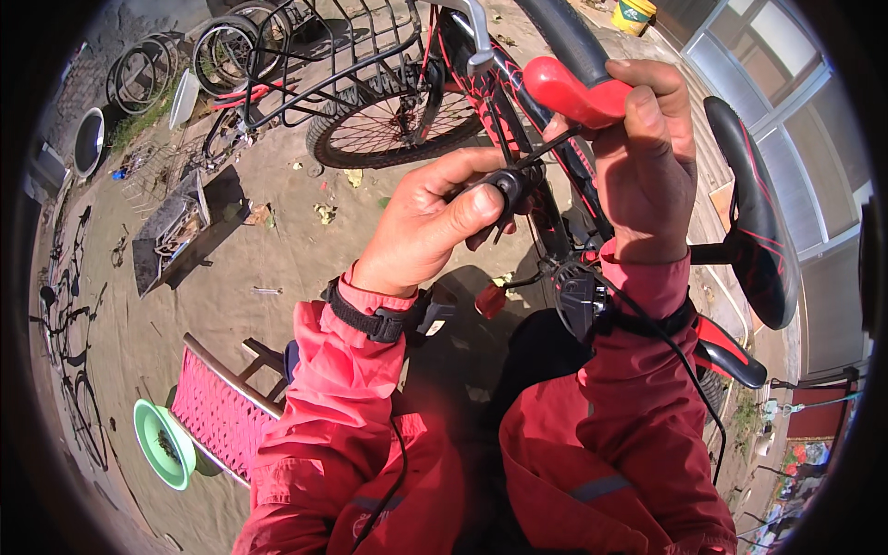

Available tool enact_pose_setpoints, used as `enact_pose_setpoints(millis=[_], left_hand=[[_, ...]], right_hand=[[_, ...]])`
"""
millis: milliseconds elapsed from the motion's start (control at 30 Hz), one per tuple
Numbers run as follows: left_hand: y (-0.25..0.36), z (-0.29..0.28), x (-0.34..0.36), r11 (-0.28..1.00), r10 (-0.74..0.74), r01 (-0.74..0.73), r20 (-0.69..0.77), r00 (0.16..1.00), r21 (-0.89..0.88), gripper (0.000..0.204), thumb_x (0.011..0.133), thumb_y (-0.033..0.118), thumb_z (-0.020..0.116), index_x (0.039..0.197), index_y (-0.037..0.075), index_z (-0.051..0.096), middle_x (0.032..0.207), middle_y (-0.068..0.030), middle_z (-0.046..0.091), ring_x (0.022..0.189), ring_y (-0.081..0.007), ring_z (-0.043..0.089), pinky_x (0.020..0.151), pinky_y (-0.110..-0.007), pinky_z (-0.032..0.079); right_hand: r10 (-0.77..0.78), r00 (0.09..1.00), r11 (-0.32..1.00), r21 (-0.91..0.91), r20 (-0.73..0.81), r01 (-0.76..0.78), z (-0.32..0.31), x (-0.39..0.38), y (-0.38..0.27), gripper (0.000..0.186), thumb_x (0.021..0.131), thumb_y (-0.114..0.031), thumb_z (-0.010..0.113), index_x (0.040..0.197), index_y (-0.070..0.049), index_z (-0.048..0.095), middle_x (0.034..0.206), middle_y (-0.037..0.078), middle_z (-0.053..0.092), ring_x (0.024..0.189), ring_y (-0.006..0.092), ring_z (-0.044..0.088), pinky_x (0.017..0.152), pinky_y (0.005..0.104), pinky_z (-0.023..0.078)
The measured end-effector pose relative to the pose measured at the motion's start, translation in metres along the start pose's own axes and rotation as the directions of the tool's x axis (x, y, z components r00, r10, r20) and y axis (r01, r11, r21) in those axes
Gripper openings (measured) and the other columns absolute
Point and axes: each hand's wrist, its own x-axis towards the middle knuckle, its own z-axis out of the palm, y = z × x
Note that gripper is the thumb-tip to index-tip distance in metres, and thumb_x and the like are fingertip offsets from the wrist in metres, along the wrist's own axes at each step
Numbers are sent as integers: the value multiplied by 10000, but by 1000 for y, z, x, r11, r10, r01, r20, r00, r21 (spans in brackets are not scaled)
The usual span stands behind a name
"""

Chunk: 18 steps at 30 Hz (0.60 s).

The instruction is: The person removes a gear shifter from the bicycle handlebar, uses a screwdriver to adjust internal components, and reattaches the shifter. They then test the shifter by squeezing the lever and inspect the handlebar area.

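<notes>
My left hand (pixel 435 217) is closed round a small black fitting (pixel 508 184) with a round end, pinched between thumb and fingers. A thin dark rod or cable (pixel 552 144) runs from the fitting toward my right hand. My right hand (pixel 647 157) is closed on a smooth red curved piece (pixel 575 91), thumb and forefinger pressed against it. This piece meets the end of a black tube (pixel 566 39) that looks like a handlebar grip. Both hands are above a black and red bicycle frame (pixel 546 208); whether the rod reaches the red piece is hidden by my fingers.
The bicycle's wire basket (pixel 342 57), front wheel (pixel 400 129) and saddle (pixel 754 217) surround my hands. Left lie a metal box of scraps (pixel 171 236), a pink woven seat (pixel 217 400), a green basin (pixel 157 446) and loose wheels (pixel 227 54). A glazed wall (pixel 786 111) stands right.
</notes>
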Motion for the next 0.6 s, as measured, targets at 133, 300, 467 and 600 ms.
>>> enact_pose_setpoints(millis=[133, 300, 467, 600], left_hand=[[-1, -1, 5, 996, 4, 1, 52, 999, -90, 632, 921, 510, 702, 1366, 79, 579, 1042, -220, 716, 804, -217, 689, 550, -233, 453], [4, 0, 9, 999, 3, -1, 51, 999, -54, 621, 921, 528, 693, 1340, 82, 583, 1018, -225, 720, 779, -213, 693, 534, -237, 453], [8, 3, 10, 992, -8, 18, 79, 997, -127, 564, 960, 488, 664, 1241, 0, 632, 949, -61, 718, 763, -72, 623, 569, -192, 431], [9, -4, 19, 973, -6, 47, 184, 983, -224, 537, 974, 464, 650, 1216, -16, 631, 942, -91, 714, 731, -79, 617, 548, -194, 420]], right_hand=[[-4, 1000, 1000, 2, -18, 5, -2, -1, 2, 324, 1000, -234, 648, 1197, 9, 563, 953, 105, 693, 811, 165, 686, 770, 302, 568], [-14, 1000, 1000, 0, 20, 14, -5, 1, 2, 335, 1004, -239, 643, 1205, 16, 559, 940, 83, 672, 825, 160, 685, 786, 306, 570], [-6, 999, 1000, 6, 32, 6, -6, -1, 1, 330, 1012, -233, 630, 1216, 14, 550, 961, 96, 669, 881, 169, 686, 811, 330, 580], [-17, 998, 999, 29, 55, 15, -8, -1, 2, 315, 1017, -220, 618, 1220, 10, 546, 1007, 120, 679, 905, 176, 687, 821, 342, 583]])
